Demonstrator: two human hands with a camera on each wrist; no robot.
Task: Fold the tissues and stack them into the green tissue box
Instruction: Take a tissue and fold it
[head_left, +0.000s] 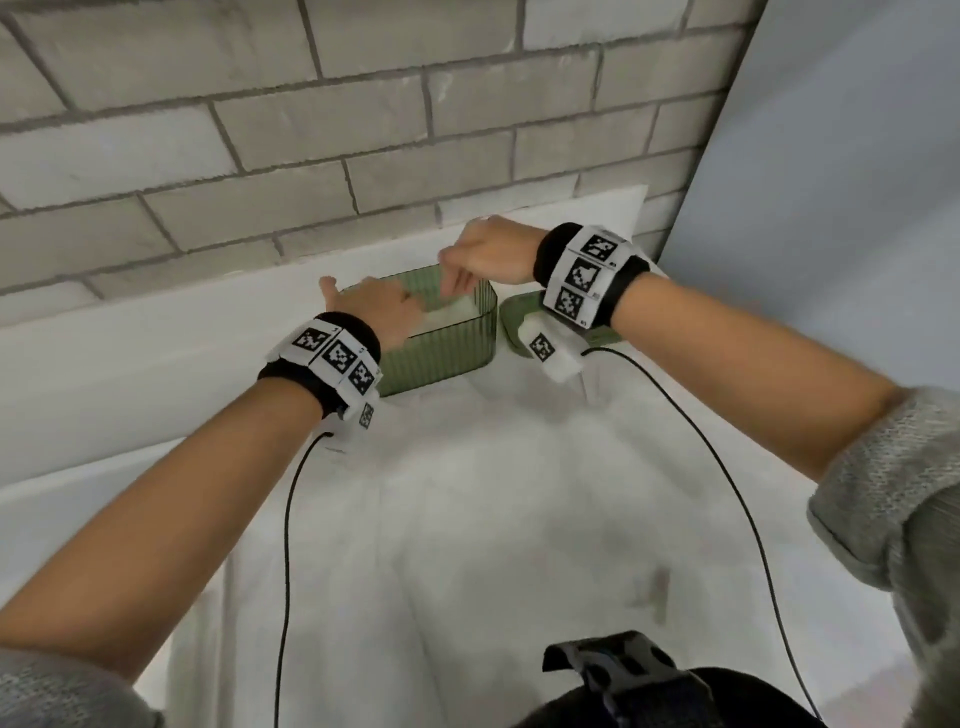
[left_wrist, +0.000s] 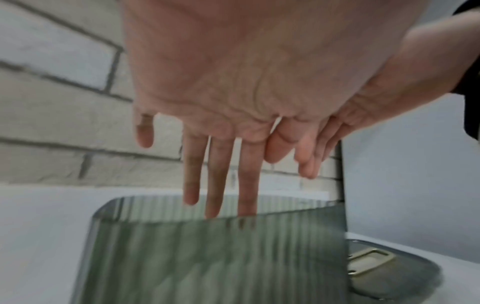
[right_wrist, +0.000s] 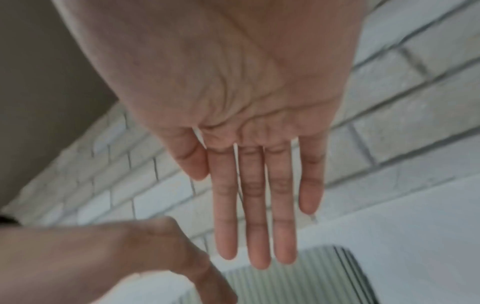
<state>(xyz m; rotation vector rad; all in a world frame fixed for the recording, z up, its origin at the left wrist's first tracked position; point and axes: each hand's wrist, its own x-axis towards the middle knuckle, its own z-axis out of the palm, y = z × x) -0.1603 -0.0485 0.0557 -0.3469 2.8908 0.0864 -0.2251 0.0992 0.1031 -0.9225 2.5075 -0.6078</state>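
Both hands are hovering over the ribbed translucent green tissue box (head_left: 441, 338), which is standing on the white table (head_left: 156, 353) near the grey brick wall (head_left: 260, 130). I am seeing my left hand (head_left: 382, 312) spread wide, fingers reaching into the box above a folded white tissue (head_left: 452, 317); my right hand (head_left: 485, 254) is flat, fingers straight, empty. The green lid (left_wrist: 384, 267) is lying just right of the box.

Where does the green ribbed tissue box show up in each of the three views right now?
Head: the translucent green ribbed tissue box sits at centre, against the white ledge, under both hands.
Left wrist: it fills the lower middle, with the left hand's fingers dipping past its rim.
Right wrist: only a corner shows at bottom centre-right, below the right hand's fingers.
Shared landmark: the grey brick wall behind the box.
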